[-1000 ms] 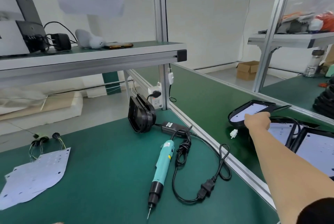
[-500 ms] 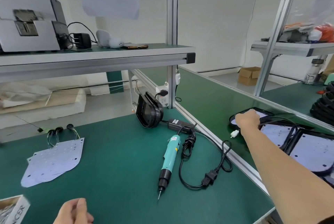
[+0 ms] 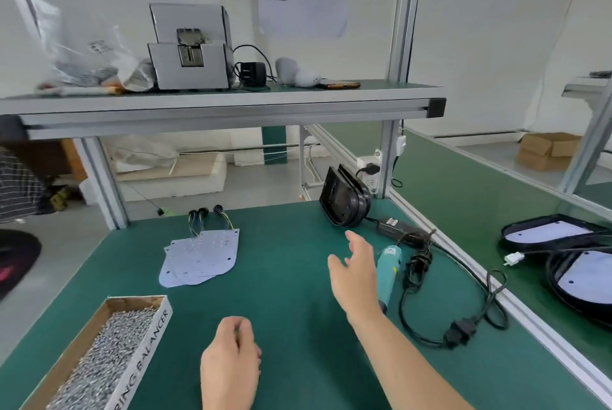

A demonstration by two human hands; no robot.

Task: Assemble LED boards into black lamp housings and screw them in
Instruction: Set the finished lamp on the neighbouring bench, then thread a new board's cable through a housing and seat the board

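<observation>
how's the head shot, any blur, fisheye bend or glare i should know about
Head view: the plastic bag at upper left is smeared and the right hand is slightly soft, yet the screw box lettering is readable. Head view: wide-angle bend tilts the aluminium post. Head view: light is even, no harsh glare.

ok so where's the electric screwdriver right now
In the head view, the teal electric screwdriver lies on the green bench right of centre, partly hidden behind the open right hand, with a bundled black cable just to its right.
</observation>
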